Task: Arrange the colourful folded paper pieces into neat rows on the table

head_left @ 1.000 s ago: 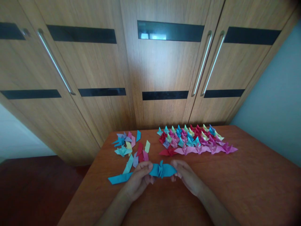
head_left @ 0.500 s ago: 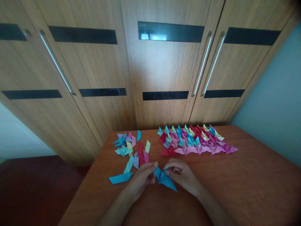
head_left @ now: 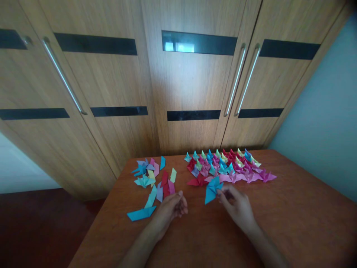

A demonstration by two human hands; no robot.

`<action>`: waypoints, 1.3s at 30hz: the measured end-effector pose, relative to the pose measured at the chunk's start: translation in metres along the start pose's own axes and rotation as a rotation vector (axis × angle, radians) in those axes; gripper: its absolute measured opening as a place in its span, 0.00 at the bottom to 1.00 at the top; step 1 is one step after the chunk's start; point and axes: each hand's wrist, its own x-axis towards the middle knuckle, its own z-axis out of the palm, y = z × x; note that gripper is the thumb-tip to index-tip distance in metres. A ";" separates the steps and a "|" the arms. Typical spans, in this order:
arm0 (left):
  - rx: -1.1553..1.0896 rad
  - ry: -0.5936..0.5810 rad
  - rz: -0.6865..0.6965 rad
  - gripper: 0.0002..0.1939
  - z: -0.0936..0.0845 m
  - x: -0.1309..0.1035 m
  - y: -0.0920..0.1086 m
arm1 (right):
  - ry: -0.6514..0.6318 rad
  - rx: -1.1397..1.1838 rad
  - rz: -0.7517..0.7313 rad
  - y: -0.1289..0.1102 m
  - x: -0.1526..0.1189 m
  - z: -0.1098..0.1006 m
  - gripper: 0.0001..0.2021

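My right hand (head_left: 235, 206) pinches a blue origami crane (head_left: 212, 190) by one end and holds it above the table, close to the front row of folded cranes. My left hand (head_left: 174, 206) holds nothing; its fingers are loosely curled with the thumb apart. Beside the left wrist lies a flat blue folded strip (head_left: 141, 213), with a light teal folded strip (head_left: 151, 196) touching it. Red folded strips (head_left: 165, 184) and other coloured ones lie just beyond the left hand. Tight rows of colourful origami cranes (head_left: 234, 177) stand at the back right of the table.
The brown wooden table (head_left: 301, 219) reaches back to a wooden wardrobe (head_left: 192, 85) with metal handles. At the table's back left is a loose group of folded pieces, including a teal crane (head_left: 144, 181). A pale blue wall (head_left: 318, 123) stands on the right.
My left hand has let go of the blue crane. My right hand has carried it up and to the right, toward the rows. The view has shifted slightly.
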 end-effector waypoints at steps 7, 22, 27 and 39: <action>0.099 -0.033 0.016 0.21 0.001 -0.001 -0.004 | 0.191 -0.607 0.147 0.094 -0.024 -0.089 0.16; 0.170 -0.072 0.015 0.21 0.003 -0.002 0.001 | -0.070 -0.999 0.474 0.141 -0.007 -0.125 0.21; 0.171 -0.080 0.017 0.21 0.005 -0.004 0.004 | -0.082 -0.991 0.491 0.141 -0.005 -0.125 0.21; 0.171 -0.074 0.039 0.20 0.005 -0.004 0.002 | -0.036 -1.000 0.464 0.140 -0.007 -0.123 0.22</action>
